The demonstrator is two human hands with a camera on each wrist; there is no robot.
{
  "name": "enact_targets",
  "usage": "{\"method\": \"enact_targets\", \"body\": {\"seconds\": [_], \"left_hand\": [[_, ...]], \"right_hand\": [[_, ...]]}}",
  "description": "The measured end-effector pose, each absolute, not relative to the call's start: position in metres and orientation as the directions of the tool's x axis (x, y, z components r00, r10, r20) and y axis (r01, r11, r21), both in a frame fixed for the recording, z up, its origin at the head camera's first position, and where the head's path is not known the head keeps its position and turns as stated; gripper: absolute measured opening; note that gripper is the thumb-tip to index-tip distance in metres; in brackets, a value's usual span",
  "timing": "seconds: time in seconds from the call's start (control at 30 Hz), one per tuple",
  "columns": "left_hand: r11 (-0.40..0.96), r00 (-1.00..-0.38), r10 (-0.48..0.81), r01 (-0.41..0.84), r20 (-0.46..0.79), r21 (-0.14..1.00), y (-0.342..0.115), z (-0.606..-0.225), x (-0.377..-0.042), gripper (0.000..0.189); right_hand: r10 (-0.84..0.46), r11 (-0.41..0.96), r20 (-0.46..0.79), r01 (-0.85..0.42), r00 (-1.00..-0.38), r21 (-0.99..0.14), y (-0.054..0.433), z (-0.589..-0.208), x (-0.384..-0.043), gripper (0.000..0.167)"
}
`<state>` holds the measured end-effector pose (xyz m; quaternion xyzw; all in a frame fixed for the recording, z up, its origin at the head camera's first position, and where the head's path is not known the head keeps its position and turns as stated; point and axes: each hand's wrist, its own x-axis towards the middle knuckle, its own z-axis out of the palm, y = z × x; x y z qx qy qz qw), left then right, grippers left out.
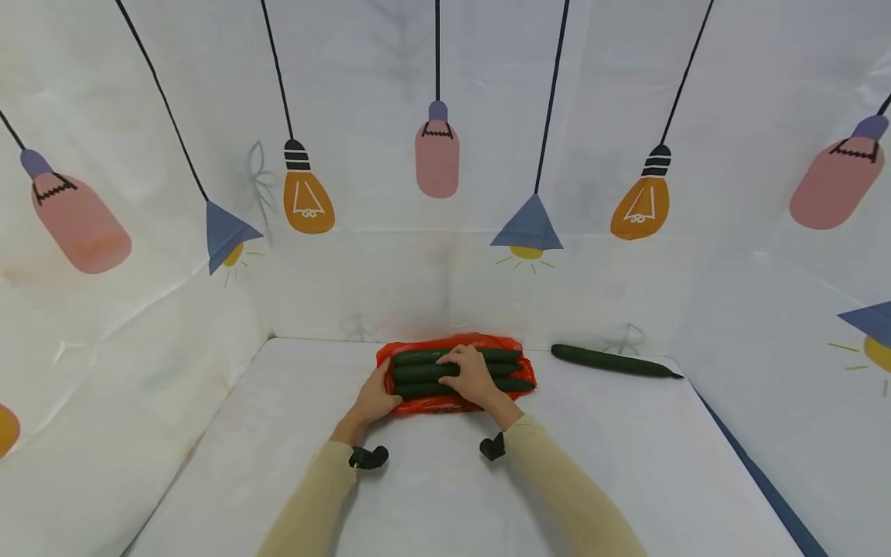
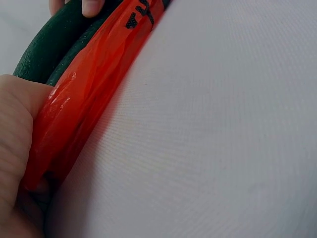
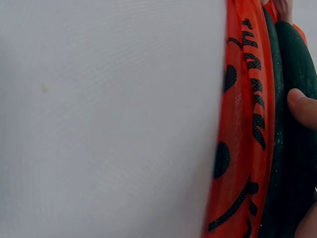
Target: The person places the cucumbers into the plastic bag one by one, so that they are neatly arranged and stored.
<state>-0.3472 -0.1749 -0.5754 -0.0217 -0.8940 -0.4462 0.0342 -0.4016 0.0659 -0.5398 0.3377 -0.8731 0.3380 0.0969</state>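
Observation:
Three dark green cucumbers (image 1: 425, 373) lie side by side on a red plastic bag (image 1: 418, 408) with black printing. My left hand (image 1: 376, 398) is at the bag's left end; in the left wrist view its thumb goes inside the bag's edge and the red film (image 2: 74, 114) is held in the hand. From above, my right hand (image 1: 475, 377) grips the middle cucumber, thumb on the near side and fingers on the far side. The right wrist view has the right thumb (image 3: 302, 106) against a cucumber (image 3: 297, 64).
Another long cucumber (image 1: 612, 361) lies alone at the back right of the white table (image 1: 431, 495). A white backdrop (image 1: 445, 286) printed with hanging lamps rises directly behind the bag and along both sides.

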Motion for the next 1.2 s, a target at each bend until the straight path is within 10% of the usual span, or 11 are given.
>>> {"method": "enact_targets", "body": {"seconds": [1.2], "left_hand": [[0.613, -0.997, 0.014, 0.069, 0.076, 0.787, -0.172, -0.572, -0.348, 0.094]], "right_hand": [[-0.371, 0.460, 0.552, -0.664, -0.746, -0.589, 0.108, -0.541, -0.419, 0.022]]}}
